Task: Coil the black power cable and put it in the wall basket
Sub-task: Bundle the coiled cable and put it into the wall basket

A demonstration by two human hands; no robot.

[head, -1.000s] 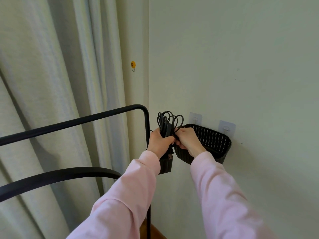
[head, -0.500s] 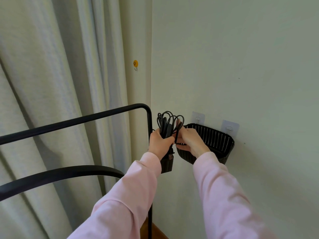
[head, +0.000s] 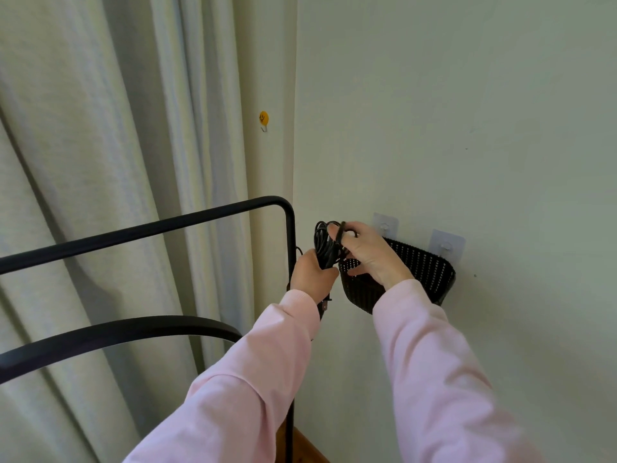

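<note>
We grip the coiled black power cable [head: 325, 247]: left hand [head: 312, 274] clenched below, right hand [head: 365, 253] pinching the loops; wall basket [head: 424, 265] just beyond the fingers. Next: lower it in.

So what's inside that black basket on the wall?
The black woven wall basket looks empty where its inside shows. The right hand and pink sleeve cover its left part and bottom. The coiled black power cable is outside, held by both hands, left hand below.
</note>
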